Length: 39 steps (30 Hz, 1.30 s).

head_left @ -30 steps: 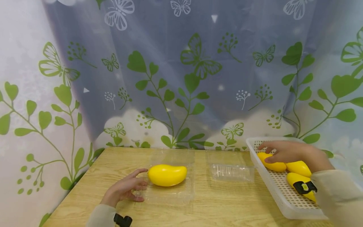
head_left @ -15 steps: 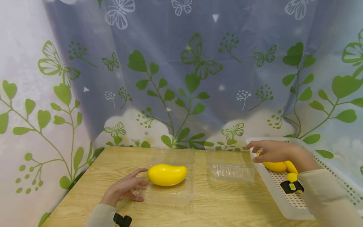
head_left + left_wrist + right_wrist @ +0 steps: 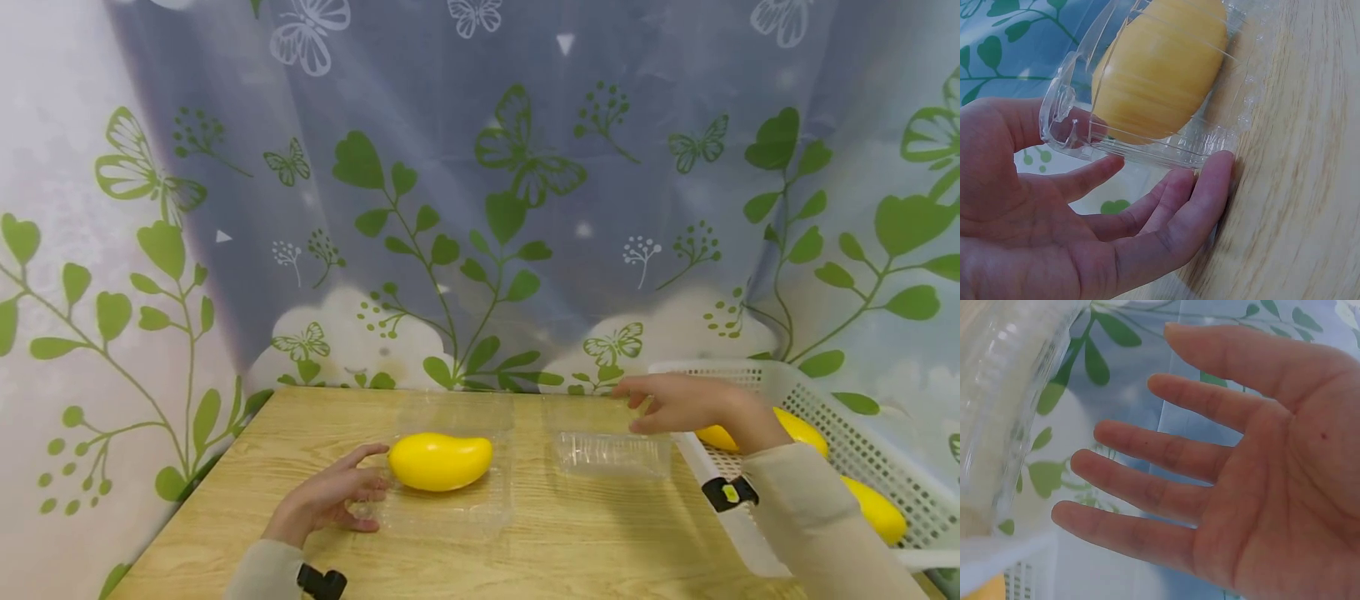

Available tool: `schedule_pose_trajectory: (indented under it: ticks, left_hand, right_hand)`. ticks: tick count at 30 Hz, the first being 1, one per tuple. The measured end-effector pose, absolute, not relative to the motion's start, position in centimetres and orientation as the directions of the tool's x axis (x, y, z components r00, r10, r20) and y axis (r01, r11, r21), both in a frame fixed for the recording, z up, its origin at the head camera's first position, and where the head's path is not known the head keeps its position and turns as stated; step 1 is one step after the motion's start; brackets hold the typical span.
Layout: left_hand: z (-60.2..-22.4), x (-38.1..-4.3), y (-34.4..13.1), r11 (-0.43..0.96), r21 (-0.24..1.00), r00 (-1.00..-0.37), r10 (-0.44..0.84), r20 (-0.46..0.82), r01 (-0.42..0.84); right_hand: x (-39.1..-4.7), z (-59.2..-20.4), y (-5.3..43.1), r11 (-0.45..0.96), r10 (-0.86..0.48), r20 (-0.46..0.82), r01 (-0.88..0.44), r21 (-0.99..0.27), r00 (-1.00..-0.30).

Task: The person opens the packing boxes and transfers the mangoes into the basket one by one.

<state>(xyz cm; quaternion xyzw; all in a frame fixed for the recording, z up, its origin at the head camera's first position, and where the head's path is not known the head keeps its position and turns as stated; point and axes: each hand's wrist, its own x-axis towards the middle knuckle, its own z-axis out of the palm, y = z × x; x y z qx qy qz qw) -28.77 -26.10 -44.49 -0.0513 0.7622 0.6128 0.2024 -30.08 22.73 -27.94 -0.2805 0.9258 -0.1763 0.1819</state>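
Note:
A yellow mango [image 3: 440, 462] lies in a clear plastic clamshell container [image 3: 465, 518] with its lid folded back. My left hand [image 3: 333, 496] rests at this container's left end. In the left wrist view its spread fingers [image 3: 1166, 231] touch the clear wall, and the thumb shows partly through the plastic edge. My right hand [image 3: 682, 402] hovers over the back right of a second clear container [image 3: 615, 455], beside the basket. In the right wrist view its palm is bare and the fingers [image 3: 1154, 487] are spread, holding nothing.
A white perforated basket [image 3: 708, 475] stands at the right, partly hidden by my right forearm. Yellow mangoes [image 3: 873, 510] lie in it. The wooden table [image 3: 570, 542] ends at a patterned curtain [image 3: 420, 167] behind.
My right hand has moved left, from above the mangoes in the basket to the back of the second container. The left hand and the mango beside it stay in place.

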Motion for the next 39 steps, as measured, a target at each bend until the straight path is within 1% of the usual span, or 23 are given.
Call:
schedule_pose_trajectory:
  ticks: [11, 23, 31, 39]
  left_hand:
    - [-44.4, -28.5, -26.2, 0.246, 0.916, -0.914, 0.180, -0.363, -0.316]
    - [-44.3, -28.6, -26.1, 0.235, 0.916, -0.913, 0.176, -0.368, -0.324]
    - [-44.4, -28.6, -26.2, 0.232, 0.917, -0.910, 0.185, -0.370, -0.326]
    - [-44.5, -28.7, -26.3, 0.233, 0.919, -0.911, 0.196, -0.364, -0.317]
  right_hand:
    - [-30.3, -27.7, 18.8, 0.755, -0.622, -0.234, -0.494, -0.431, -0.747]
    - [-30.6, -28.0, 16.6, 0.729, -0.653, -0.202, -0.535, -0.427, -0.730]
    - [-30.9, -28.3, 15.3, 0.732, -0.646, -0.201, -0.524, -0.435, -0.736]
    - [-31.4, -28.6, 14.1, 0.721, -0.661, -0.196, -0.541, -0.434, -0.724]
